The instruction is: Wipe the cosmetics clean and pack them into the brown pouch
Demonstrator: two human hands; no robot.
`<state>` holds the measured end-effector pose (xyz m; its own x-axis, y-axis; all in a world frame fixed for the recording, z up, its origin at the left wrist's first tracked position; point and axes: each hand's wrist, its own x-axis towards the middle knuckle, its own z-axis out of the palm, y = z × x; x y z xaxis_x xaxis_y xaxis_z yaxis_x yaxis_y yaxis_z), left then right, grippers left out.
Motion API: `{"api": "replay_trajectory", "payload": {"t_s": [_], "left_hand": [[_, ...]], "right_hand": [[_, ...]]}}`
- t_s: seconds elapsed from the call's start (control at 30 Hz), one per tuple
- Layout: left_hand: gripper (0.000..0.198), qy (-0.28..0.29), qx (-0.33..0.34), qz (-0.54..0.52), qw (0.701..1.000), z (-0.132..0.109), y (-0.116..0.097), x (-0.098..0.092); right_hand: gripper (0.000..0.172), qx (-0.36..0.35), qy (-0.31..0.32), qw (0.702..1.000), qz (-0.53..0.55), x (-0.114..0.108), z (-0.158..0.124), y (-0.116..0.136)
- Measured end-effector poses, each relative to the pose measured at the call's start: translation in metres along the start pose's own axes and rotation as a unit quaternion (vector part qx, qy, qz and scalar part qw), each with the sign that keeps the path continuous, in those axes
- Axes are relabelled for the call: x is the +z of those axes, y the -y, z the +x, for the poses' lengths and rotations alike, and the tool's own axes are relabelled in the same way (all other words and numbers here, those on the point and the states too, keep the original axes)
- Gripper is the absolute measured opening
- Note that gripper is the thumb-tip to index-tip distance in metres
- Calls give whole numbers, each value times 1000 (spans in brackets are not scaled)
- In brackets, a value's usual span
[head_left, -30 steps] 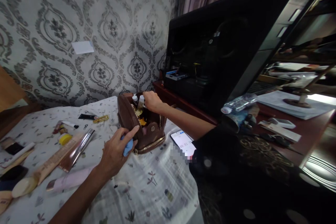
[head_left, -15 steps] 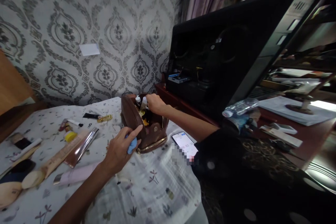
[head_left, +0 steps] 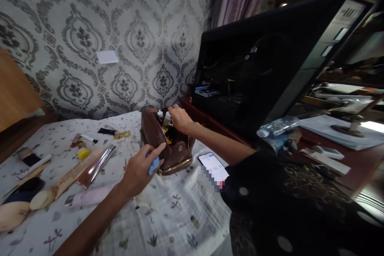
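Note:
A brown handbag (head_left: pixel 151 130) stands unzipped on the cloth-covered table, with small white-capped bottles (head_left: pixel 160 115) and some yellow items inside. My left hand (head_left: pixel 139 170) is at its near left side, index finger stretched against the bag. A crumpled blue cloth (head_left: pixel 154 165) is tucked under the other, curled fingers. My right hand (head_left: pixel 181 119) reaches over the bag's far right edge, fingers bent down by a white-capped bottle. What those fingertips grip is hidden.
Left on the patterned cloth (head_left: pixel 177 224) lie cosmetic tubes (head_left: pixel 97 168), a pink tube (head_left: pixel 91 197), a gold item (head_left: pixel 121 134) and brushes. A phone (head_left: pixel 214 168) showing a timer lies right of the bag. Behind stand a black computer case (head_left: pixel 240 68) and a plastic bottle (head_left: pixel 279 126).
The view has shifted slightly, moving everything a little to the right in the picture. Both hands stay at the bag; the right fingers have shifted slightly at its opening.

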<state>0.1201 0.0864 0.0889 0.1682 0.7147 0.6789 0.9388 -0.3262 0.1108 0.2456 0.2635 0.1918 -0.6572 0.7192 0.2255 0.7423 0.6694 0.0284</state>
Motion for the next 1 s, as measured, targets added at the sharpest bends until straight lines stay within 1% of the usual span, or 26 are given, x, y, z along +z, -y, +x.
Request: {"api": "replay_trajectory", "payload": {"t_s": [0.1, 0.27, 0.5, 0.7, 0.83, 0.9, 0.97, 1.0], "left_hand": [[47, -1, 0, -4, 1000, 1, 0, -1], [44, 2, 1, -5, 1000, 0, 1, -1], [45, 9, 3, 6, 1000, 0, 1, -1], [44, 4, 4, -3, 1000, 1, 1, -2], [44, 15, -9, -16, 1000, 1, 0, -1], [44, 27, -22, -41, 999, 2, 0, -6], [44, 35, -47, -87, 994, 4, 3, -17], [44, 33, -67, -114, 991, 4, 6, -24]], "right_hand": [[38, 2, -6, 1000, -1, 3, 4, -1], [36, 2, 9, 1000, -3, 1, 10, -1], [32, 0, 19, 1000, -7, -1, 8, -1], [33, -19, 8, 1000, -11, 1, 3, -6], [32, -23, -11, 1000, -11, 4, 2, -9], [31, -26, -21, 999, -6, 5, 1, -10], [30, -27, -31, 999, 3, 5, -2, -10], [28, -28, -45, 999, 12, 5, -4, -10]]}}
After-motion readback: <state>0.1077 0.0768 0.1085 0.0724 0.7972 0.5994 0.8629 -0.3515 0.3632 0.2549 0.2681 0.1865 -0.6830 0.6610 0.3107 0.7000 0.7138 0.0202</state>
